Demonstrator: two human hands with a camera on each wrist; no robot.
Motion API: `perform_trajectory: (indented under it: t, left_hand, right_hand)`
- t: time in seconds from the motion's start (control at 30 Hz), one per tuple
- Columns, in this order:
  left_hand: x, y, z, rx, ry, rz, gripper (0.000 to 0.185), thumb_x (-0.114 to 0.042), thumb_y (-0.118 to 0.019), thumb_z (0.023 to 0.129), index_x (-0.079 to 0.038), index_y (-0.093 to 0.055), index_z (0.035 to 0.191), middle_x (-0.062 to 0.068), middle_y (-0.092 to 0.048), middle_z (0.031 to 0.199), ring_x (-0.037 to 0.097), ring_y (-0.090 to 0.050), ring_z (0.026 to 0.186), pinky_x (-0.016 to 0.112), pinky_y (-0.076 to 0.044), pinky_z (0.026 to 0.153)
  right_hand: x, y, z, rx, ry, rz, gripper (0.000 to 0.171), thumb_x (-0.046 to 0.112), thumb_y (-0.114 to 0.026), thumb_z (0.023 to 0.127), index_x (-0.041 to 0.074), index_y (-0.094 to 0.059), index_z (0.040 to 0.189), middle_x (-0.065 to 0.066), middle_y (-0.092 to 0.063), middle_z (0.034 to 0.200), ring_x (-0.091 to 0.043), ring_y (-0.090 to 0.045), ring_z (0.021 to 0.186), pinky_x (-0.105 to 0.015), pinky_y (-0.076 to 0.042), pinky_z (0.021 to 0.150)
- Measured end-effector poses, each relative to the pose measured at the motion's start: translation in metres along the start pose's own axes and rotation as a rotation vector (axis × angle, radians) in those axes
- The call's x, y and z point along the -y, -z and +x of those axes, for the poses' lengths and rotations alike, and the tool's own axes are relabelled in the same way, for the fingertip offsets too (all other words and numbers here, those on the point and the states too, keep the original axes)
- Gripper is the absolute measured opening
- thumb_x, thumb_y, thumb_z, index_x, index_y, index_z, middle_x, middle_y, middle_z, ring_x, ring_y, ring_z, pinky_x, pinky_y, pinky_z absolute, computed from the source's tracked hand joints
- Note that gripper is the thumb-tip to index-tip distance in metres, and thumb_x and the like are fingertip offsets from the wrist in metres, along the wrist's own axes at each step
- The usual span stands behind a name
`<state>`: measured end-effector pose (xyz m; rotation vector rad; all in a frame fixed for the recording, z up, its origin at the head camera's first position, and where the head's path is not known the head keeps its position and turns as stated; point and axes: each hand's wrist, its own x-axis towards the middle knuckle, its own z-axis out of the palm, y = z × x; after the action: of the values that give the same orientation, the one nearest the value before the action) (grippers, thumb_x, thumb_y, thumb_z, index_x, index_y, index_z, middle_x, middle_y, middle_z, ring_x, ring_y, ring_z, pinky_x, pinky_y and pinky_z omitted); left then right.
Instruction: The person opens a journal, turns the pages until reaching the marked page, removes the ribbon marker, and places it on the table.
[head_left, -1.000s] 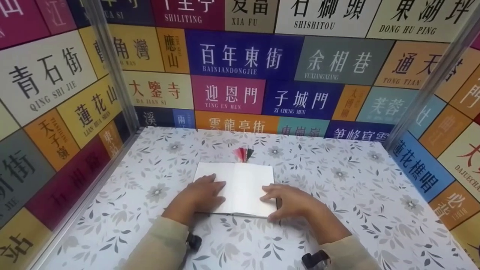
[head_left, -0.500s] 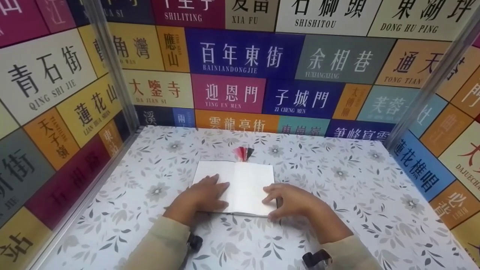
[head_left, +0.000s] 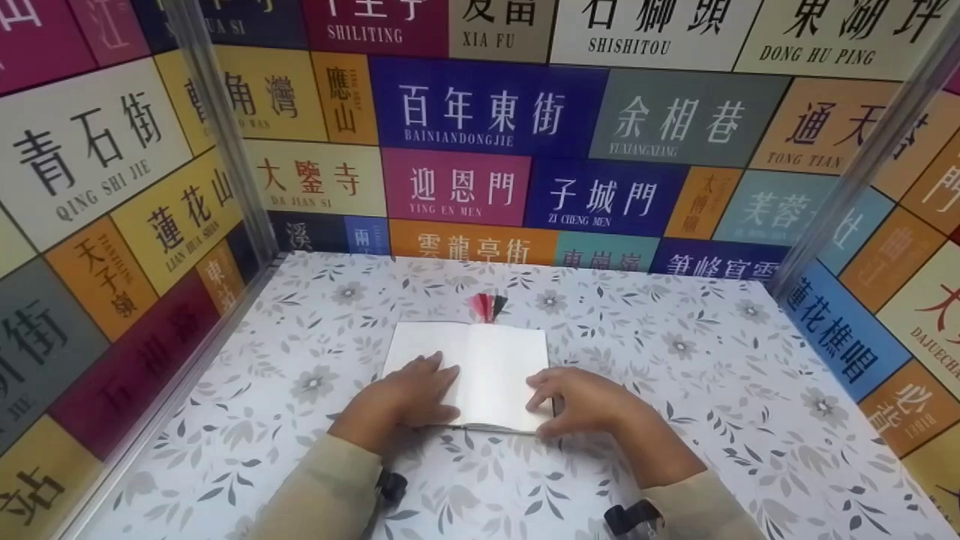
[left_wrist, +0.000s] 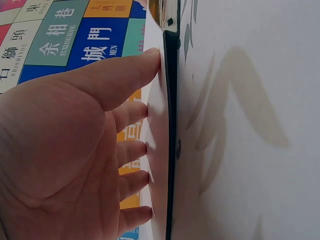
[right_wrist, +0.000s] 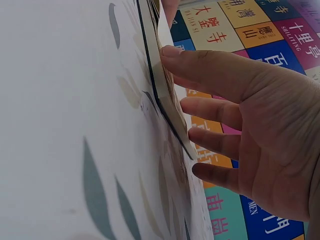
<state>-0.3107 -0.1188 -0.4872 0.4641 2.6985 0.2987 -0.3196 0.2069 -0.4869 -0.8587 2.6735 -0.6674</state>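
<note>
1. Flower-patterned covering is lining the desk, with street-sign walls rising around it.
2. Nearest, the left hand and right hand are pressing straight, relaxed fingers on the notebook, gripping nothing.
3. Lying open mid-desk, the notebook is looking light, its pages floppy; its near edge is probably offering the best hold.
4. Beyond the notebook, ribbon markers are fanning out.

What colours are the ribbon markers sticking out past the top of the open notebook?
The ribbon markers fan out in pink, red and black beyond the notebook. The head view shows them best.
</note>
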Motion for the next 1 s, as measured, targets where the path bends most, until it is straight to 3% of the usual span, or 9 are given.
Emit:
perform_trajectory:
  t: [0.23,0.33,0.47,0.63,0.8,1.0]
  left_hand:
    - [0.004,-0.002,0.004,-0.019,0.014,-0.039,0.083,-0.061,-0.064,0.100,-0.030,-0.032,0.170,0.007,-0.016,0.182,0.035,-0.015,0.169,0.058,-0.017,0.137]
    - [0.003,-0.002,0.005,-0.025,0.028,-0.053,0.083,-0.060,-0.067,0.099,-0.031,-0.033,0.169,0.006,-0.017,0.182,0.033,-0.015,0.169,0.057,-0.017,0.137]
    - [0.001,-0.001,0.004,-0.029,0.029,-0.054,0.082,-0.057,-0.068,0.099,-0.030,-0.035,0.169,0.006,-0.018,0.182,0.033,-0.017,0.169,0.057,-0.019,0.137]
    - [0.000,0.002,0.001,-0.038,0.048,-0.103,0.077,-0.053,-0.069,0.099,-0.030,-0.039,0.167,0.002,-0.020,0.182,0.030,-0.017,0.169,0.056,-0.019,0.137]
    - [0.000,0.005,-0.002,-0.034,0.063,-0.153,0.076,-0.058,-0.068,0.099,-0.031,-0.042,0.166,-0.001,-0.023,0.181,0.029,-0.017,0.169,0.057,-0.020,0.137]
    - [-0.004,0.005,-0.003,-0.021,0.057,-0.108,0.091,-0.076,-0.066,0.091,-0.031,-0.041,0.166,0.001,-0.022,0.181,0.030,-0.017,0.169,0.060,-0.021,0.136]
  right_hand:
    - [0.002,0.003,-0.002,-0.020,0.019,0.018,0.005,0.027,-0.085,0.088,0.031,-0.085,0.091,0.001,-0.074,0.139,-0.028,-0.066,0.134,-0.052,-0.051,0.118]
    - [0.002,0.004,-0.002,-0.033,0.006,0.029,0.011,0.025,-0.081,0.092,0.032,-0.083,0.085,0.006,-0.078,0.128,-0.023,-0.069,0.125,-0.050,-0.054,0.114]
    - [0.002,0.007,-0.002,-0.037,0.014,0.028,0.008,0.022,-0.079,0.095,0.027,-0.085,0.091,0.007,-0.079,0.115,-0.017,-0.072,0.113,-0.045,-0.058,0.106]
    - [0.005,0.011,-0.003,-0.033,0.026,-0.001,0.011,0.020,-0.078,0.096,0.029,-0.082,0.091,0.013,-0.076,0.100,-0.009,-0.067,0.095,-0.034,-0.058,0.091]
    - [0.010,0.013,-0.005,-0.092,0.003,0.005,0.012,0.020,-0.080,0.095,0.032,-0.081,0.092,0.018,-0.075,0.096,-0.009,-0.068,0.096,-0.036,-0.058,0.091]
    - [0.019,0.014,-0.004,-0.197,0.078,-0.051,0.010,0.019,-0.080,0.097,0.028,-0.084,0.099,0.016,-0.076,0.097,-0.008,-0.070,0.097,-0.037,-0.062,0.092]
